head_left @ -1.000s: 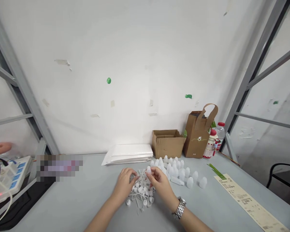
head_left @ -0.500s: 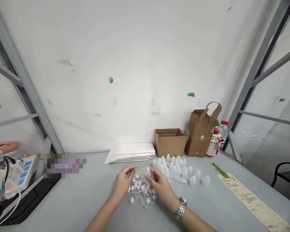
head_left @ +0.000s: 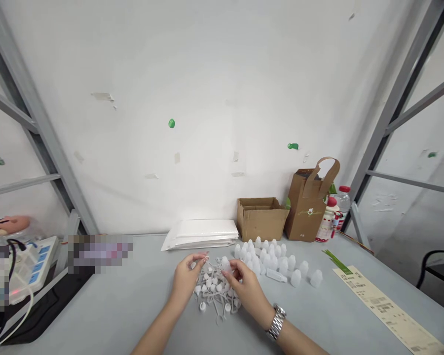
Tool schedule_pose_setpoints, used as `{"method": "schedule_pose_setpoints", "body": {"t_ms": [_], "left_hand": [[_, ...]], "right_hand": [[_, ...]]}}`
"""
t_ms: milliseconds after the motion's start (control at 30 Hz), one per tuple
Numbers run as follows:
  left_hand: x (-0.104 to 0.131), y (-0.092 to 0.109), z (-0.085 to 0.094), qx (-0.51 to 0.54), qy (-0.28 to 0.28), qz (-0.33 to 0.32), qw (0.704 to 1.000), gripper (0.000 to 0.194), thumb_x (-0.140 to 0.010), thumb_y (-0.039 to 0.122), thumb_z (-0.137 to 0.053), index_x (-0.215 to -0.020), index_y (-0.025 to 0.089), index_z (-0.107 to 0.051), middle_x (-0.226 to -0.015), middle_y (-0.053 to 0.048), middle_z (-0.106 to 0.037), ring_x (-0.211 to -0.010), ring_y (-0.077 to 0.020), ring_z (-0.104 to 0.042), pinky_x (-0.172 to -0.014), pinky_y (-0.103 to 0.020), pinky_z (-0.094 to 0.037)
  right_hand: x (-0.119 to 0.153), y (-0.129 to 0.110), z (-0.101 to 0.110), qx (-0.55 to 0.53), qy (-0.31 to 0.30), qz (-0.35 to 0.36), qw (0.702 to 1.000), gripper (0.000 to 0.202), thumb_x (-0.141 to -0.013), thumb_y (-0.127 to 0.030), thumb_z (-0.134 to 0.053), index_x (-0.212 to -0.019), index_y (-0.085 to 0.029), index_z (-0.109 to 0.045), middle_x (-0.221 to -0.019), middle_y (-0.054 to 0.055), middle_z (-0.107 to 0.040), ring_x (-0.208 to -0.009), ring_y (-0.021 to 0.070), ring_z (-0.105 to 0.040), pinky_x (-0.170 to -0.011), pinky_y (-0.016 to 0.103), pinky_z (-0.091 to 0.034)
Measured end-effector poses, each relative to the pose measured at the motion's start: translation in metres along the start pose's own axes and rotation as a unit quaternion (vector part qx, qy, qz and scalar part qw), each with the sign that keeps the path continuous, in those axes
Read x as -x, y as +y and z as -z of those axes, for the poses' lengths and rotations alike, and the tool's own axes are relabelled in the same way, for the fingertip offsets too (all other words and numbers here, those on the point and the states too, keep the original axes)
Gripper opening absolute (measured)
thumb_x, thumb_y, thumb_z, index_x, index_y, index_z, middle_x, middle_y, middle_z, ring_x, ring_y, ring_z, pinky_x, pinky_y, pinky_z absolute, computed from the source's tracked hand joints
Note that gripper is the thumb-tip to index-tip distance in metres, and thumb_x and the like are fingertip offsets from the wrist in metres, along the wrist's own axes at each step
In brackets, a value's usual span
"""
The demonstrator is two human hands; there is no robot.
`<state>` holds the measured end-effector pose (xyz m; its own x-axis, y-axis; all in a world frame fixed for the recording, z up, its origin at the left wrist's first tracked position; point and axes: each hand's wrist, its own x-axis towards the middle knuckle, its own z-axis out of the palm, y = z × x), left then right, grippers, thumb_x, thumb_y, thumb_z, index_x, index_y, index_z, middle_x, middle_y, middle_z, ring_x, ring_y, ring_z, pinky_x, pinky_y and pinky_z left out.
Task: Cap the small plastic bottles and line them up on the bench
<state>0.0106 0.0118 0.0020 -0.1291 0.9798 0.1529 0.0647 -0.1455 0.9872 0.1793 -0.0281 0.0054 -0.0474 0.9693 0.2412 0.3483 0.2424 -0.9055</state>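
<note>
My left hand (head_left: 186, 277) is closed in a pinch on a small white cap (head_left: 207, 259), above the left side of a pile. In the fingers of my right hand (head_left: 247, 287) is a small frosted plastic bottle (head_left: 225, 265), held upright close to the cap but apart from it. Below both hands lies the pile of white caps (head_left: 210, 286) with thin looped straps. Several more frosted bottles (head_left: 267, 261) stand in a cluster right of my right hand, with a clear plastic piece (head_left: 277, 275) lying on its side among them.
White padded envelopes (head_left: 202, 231) lie against the wall beside an open cardboard box (head_left: 262, 223). Farther right are a brown paper bag (head_left: 306, 212), drink bottles (head_left: 327, 219) and a long printed paper strip (head_left: 385, 301). A power strip (head_left: 40, 264) with cables sits at left.
My left hand has turned slightly, and the cap shows more clearly at its fingertips. My right hand and the bottle have shifted slightly left. The view has moved a little.
</note>
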Motion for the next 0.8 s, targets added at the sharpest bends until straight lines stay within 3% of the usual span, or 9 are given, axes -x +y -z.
{"method": "schedule_pose_setpoints", "body": {"t_ms": [167, 333, 600, 800], "left_hand": [[0.002, 0.007, 0.001, 0.046, -0.005, 0.027, 0.999, 0.032, -0.055, 0.046, -0.069, -0.066, 0.017, -0.06, -0.086, -0.013, -0.072, -0.092, -0.0281, -0.063, -0.081, -0.037, -0.046], [0.007, 0.015, 0.003, 0.119, -0.022, 0.075, 0.99, 0.04, -0.056, 0.044, -0.07, -0.083, 0.017, -0.06, -0.079, -0.009, -0.073, -0.087, -0.0256, -0.065, -0.08, -0.036, -0.047], [0.011, 0.016, -0.001, 0.13, -0.053, 0.088, 0.986, 0.032, -0.054, 0.04, -0.073, -0.073, 0.015, -0.064, -0.081, -0.009, -0.073, -0.084, -0.0244, -0.065, -0.082, -0.035, -0.046], [0.013, 0.018, -0.001, 0.142, -0.071, 0.102, 0.982, 0.037, -0.054, 0.041, -0.072, -0.08, 0.016, -0.065, -0.074, -0.007, -0.073, -0.078, -0.0227, -0.066, -0.074, -0.032, -0.048]], "right_hand": [[0.0, 0.002, 0.0, 0.026, 0.019, 0.011, 0.999, 0.023, -0.076, -0.033, -0.053, -0.089, -0.016, -0.06, -0.071, 0.0, -0.056, -0.063, 0.0142, -0.05, -0.062, 0.026, -0.041], [-0.001, 0.002, 0.002, 0.035, 0.03, 0.024, 0.999, 0.023, -0.077, -0.032, -0.053, -0.091, -0.016, -0.061, -0.073, 0.001, -0.058, -0.063, 0.0139, -0.05, -0.061, 0.025, -0.042], [0.002, 0.004, -0.004, 0.05, -0.004, 0.058, 0.997, 0.021, -0.079, -0.031, -0.053, -0.092, -0.017, -0.062, -0.077, 0.002, -0.058, -0.065, 0.014, -0.052, -0.063, 0.025, -0.042], [0.004, -0.002, -0.003, 0.061, -0.002, 0.071, 0.996, 0.02, -0.08, -0.031, -0.052, -0.092, -0.018, -0.062, -0.075, 0.002, -0.057, -0.064, 0.014, -0.051, -0.061, 0.025, -0.042]]}}
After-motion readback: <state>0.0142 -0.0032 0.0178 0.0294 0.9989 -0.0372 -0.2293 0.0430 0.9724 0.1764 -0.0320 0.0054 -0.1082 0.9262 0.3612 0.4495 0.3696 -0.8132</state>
